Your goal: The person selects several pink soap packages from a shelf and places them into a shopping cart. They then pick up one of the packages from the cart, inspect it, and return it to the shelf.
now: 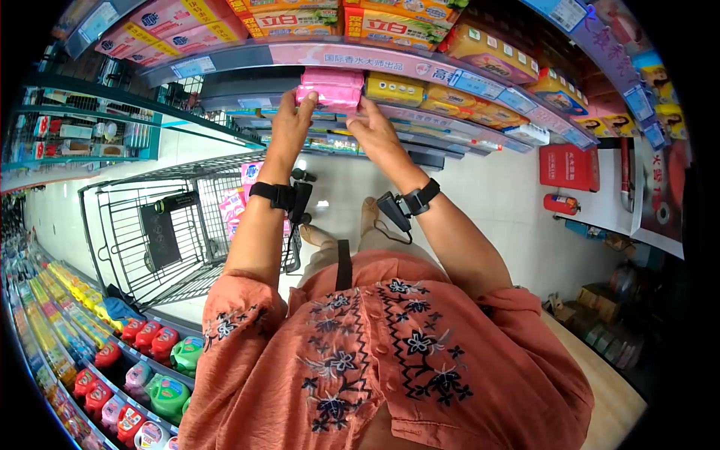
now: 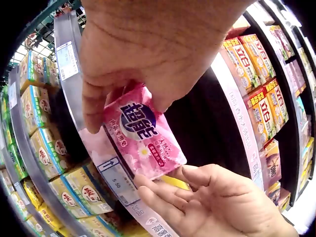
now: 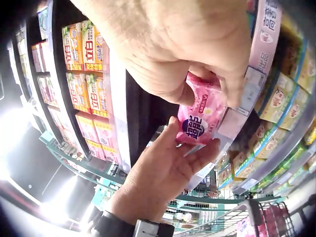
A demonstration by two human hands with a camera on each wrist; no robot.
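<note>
A pink wrapped soap pack (image 1: 330, 91) with a dark blue logo is held between both hands at the front of a shelf. My left hand (image 1: 291, 129) grips one end, with its thumb on the near face in the head view. At the other end is my right hand (image 1: 379, 136). In the left wrist view, the right hand (image 2: 212, 200) has its fingers along the lower edge of the soap pack (image 2: 143, 133) and its thumb by the corner. The right wrist view shows the left hand (image 3: 155, 170) pinching the logo end of the soap pack (image 3: 200, 116).
Yellow soap packs (image 1: 395, 88) fill the shelf right of the hands; orange boxes (image 1: 292, 22) stand above. A wire shopping cart (image 1: 150, 225) on the left holds several pink packs (image 1: 232, 204). Red and green detergent bottles (image 1: 161, 341) line the shelf behind. A fire extinguisher (image 1: 561, 203) stands at right.
</note>
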